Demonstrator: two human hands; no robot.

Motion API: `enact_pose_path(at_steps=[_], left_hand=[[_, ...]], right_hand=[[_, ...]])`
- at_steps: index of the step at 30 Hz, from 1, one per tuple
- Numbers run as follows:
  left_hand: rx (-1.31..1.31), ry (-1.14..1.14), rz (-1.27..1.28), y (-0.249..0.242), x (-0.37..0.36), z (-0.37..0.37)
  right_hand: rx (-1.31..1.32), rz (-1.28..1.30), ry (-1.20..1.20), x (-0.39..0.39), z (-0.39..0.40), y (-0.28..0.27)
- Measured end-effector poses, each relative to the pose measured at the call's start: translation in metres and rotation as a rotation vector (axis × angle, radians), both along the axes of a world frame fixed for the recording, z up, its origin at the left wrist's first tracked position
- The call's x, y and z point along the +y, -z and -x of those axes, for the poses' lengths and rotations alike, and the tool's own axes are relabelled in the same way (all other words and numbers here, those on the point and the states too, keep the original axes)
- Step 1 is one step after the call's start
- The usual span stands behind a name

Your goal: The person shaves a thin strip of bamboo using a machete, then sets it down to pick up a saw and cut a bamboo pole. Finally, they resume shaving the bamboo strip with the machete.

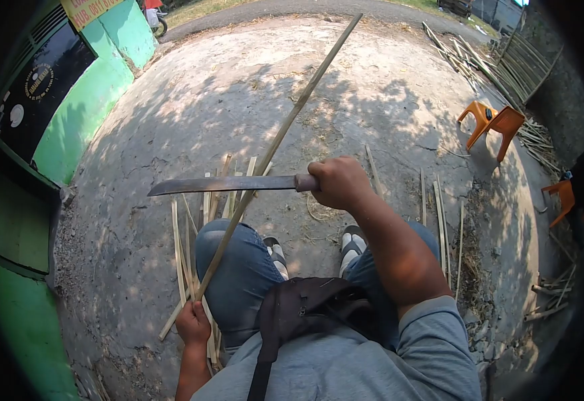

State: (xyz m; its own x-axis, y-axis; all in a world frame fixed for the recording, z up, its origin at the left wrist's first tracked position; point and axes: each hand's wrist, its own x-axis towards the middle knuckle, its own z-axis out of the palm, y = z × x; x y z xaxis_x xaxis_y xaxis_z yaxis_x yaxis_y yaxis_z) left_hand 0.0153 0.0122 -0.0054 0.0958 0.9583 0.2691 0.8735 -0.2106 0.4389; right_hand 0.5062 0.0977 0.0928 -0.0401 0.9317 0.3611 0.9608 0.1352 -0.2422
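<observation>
My right hand (342, 182) is closed around the handle of a machete (228, 184), whose long blade points left, roughly level. The blade crosses a long bamboo strip (285, 127) above my left knee. Low at the left, my left hand (193, 322) grips the near end of that strip, which slants up and away to the right. Below the blade, the strip passes over my left thigh. Several pale bamboo strips (177, 244) lie on the ground beside and beneath my left leg.
More strips (440, 227) lie right of my right leg. Orange plastic chairs (496, 127) stand at the right, near bamboo piles (469, 63) and a bamboo frame (524, 63). A green wall (81, 127) borders the left. A black bag (309, 311) rests on my lap.
</observation>
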Motion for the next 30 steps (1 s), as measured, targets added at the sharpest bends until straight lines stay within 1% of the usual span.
enact_pose_path(at_steps=[2,5,8,14,17,20,23,27,30], left_hand=[[0.025,0.001,-0.020,0.004,0.001,0.004],[0.036,0.006,-0.034,0.004,0.001,0.004],[0.029,-0.001,-0.029,0.002,-0.001,0.004],[0.009,0.004,-0.027,0.002,-0.002,0.001],[-0.003,0.010,-0.017,0.003,-0.001,0.001],[0.002,0.004,-0.013,0.006,-0.001,0.004],[0.006,0.005,-0.035,0.004,0.001,0.001],[0.042,-0.017,-0.049,0.010,0.001,0.004],[0.047,-0.030,-0.048,0.007,-0.001,0.003]], right_hand=[[0.008,0.010,0.032,0.000,-0.007,0.001],[0.092,-0.010,0.119,0.001,-0.016,0.011],[0.131,0.012,0.149,0.000,-0.015,0.006],[0.183,0.013,0.071,0.000,-0.005,0.016],[0.111,0.031,-0.005,0.000,0.004,0.014],[0.002,-0.004,-0.071,-0.004,0.015,0.009],[-0.019,-0.037,-0.066,-0.005,0.014,0.003],[0.029,-0.013,0.044,0.008,-0.007,0.014],[0.202,-0.053,0.208,0.009,-0.011,0.018]])
